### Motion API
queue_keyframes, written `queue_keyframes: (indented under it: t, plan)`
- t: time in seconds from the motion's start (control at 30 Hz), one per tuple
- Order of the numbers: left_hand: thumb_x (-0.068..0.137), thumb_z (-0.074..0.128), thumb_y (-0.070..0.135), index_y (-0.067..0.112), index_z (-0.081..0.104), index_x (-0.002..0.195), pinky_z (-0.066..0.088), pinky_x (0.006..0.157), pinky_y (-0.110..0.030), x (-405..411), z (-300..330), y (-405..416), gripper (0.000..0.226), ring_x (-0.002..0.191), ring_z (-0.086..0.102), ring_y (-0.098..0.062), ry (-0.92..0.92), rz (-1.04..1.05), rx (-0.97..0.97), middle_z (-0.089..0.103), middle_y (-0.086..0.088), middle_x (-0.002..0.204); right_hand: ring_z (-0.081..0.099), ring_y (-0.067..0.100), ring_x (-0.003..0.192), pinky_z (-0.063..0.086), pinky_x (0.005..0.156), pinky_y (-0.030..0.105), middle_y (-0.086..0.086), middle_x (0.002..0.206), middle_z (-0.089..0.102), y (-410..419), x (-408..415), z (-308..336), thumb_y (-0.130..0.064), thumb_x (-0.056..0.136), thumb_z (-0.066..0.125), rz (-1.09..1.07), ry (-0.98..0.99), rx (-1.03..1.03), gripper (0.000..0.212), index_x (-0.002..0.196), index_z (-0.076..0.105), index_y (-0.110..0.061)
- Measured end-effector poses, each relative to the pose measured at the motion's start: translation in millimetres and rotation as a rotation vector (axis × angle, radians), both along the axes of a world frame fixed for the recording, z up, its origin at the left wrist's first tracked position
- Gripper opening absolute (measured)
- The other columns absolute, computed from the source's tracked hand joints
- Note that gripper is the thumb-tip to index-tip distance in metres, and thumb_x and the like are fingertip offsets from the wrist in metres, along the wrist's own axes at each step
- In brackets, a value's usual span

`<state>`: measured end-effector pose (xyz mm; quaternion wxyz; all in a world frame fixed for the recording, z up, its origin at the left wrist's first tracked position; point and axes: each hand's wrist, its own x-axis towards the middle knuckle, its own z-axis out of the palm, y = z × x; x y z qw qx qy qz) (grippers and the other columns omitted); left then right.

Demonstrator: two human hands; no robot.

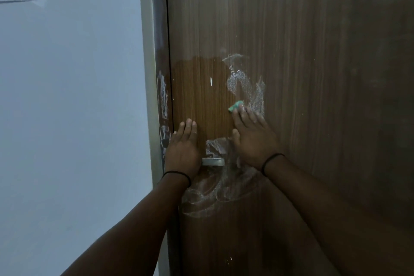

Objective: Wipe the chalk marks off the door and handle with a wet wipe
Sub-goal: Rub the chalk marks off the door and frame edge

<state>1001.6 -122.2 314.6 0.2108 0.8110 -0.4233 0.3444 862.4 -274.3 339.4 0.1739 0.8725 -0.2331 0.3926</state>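
Pressing the wet wipe (235, 106) flat under my right hand (253, 139) fingertips, I scrub chalk marks (245, 87) on the door (313, 51); my left hand (184, 145), fingers spread, braces beside the handle (212, 161).

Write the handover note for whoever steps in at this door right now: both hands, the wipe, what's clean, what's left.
Left hand: flat on the door beside the frame, just above the handle, holding nothing.
Right hand: pressing the green wet wipe to the door under its fingers.
Done: a darker, damp-looking patch above the handle looks wiped clean, bar one small white fleck.
Left: chalk patch above the wipe, smear just above the handle, swirls below the handle, and white marks on the frame edge. Whether the handle itself is chalky is hard to tell.
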Motion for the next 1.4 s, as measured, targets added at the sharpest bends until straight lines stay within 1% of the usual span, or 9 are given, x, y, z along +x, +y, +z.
queue_keyframes:
  t: [0.2,0.37,0.53,0.7,0.87,1.03,1.17,1.33,1.4]
  plan:
    - [0.1,0.032,0.027,0.011,0.015,0.153,0.016,0.12,-0.039,-4,1,-4,0.059,0.149,0.013,-0.024,0.014,0.046,0.016,0.015,-0.009,0.162,0.005,0.018,0.151,0.006,0.123,0.039,0.006,0.164,0.009,14,7,-15,-0.042,0.098,0.007,0.084,0.121,-0.059,0.064,0.155,0.012,-0.013]
    - [0.099,0.036,0.029,0.007,0.02,0.152,0.017,0.119,-0.039,-11,12,-7,0.059,0.147,0.018,-0.025,0.027,0.058,0.003,0.02,-0.012,0.16,0.003,0.024,0.151,0.004,0.123,0.042,0.011,0.163,0.008,1,5,12,-0.038,0.1,0.018,-0.001,-0.115,0.109,0.063,0.155,0.009,-0.009]
    - [0.099,0.027,0.029,0.009,0.013,0.153,0.009,0.121,-0.038,-19,26,-12,0.06,0.149,0.009,-0.023,-0.06,0.007,-0.043,0.014,-0.011,0.161,0.003,0.018,0.151,0.004,0.123,0.038,0.006,0.164,0.008,18,12,4,-0.039,0.101,0.021,0.109,0.057,-0.015,0.061,0.155,0.012,-0.013]
    - [0.103,0.025,0.025,0.009,0.013,0.153,0.01,0.122,-0.038,-13,40,-24,0.054,0.149,0.009,-0.024,-0.127,0.008,0.001,0.014,-0.01,0.161,0.005,0.025,0.151,0.003,0.123,0.042,0.013,0.163,0.009,5,16,47,-0.035,0.101,0.023,-0.005,-0.202,0.11,0.061,0.155,0.011,-0.008]
    - [0.101,0.022,0.027,0.011,0.011,0.154,0.01,0.121,-0.037,-5,40,-26,0.056,0.15,0.008,-0.022,-0.143,0.021,0.024,0.012,-0.009,0.162,0.004,0.018,0.151,0.003,0.123,0.038,0.007,0.164,0.008,10,20,30,-0.035,0.101,0.021,0.1,-0.041,-0.052,0.059,0.155,0.014,-0.012]
    - [0.101,0.023,0.024,0.011,0.014,0.154,0.011,0.121,-0.037,-5,42,-25,0.056,0.15,0.008,-0.022,-0.138,0.02,0.037,0.013,-0.008,0.162,0.008,0.025,0.151,0.001,0.122,0.04,0.014,0.162,0.012,4,24,54,-0.032,0.1,0.024,-0.007,-0.234,0.054,0.061,0.154,0.013,-0.007]
    - [0.096,0.013,0.031,0.01,0.015,0.153,0.013,0.121,-0.038,-9,44,-23,0.062,0.149,0.01,-0.022,-0.125,0.009,0.034,0.014,-0.01,0.161,0.006,0.019,0.151,0.004,0.123,0.039,0.008,0.163,0.011,19,33,40,-0.034,0.1,0.021,0.121,-0.034,-0.076,0.06,0.155,0.014,-0.011]
    - [0.101,0.027,0.024,0.012,0.018,0.153,0.012,0.121,-0.035,-4,43,-23,0.054,0.149,0.011,-0.021,-0.121,-0.008,0.014,0.017,-0.006,0.161,0.012,0.027,0.15,0.005,0.122,0.043,0.015,0.161,0.016,5,25,82,-0.031,0.101,0.024,0.006,-0.252,0.033,0.059,0.154,0.016,-0.007]
    - [0.101,0.026,0.026,0.011,0.019,0.153,0.013,0.12,-0.035,-6,43,-25,0.054,0.149,0.011,-0.021,-0.1,-0.011,-0.002,0.018,-0.007,0.161,0.011,0.025,0.15,0.004,0.121,0.04,0.014,0.161,0.017,19,39,88,-0.032,0.101,0.023,0.06,-0.187,-0.024,0.059,0.153,0.018,-0.006]
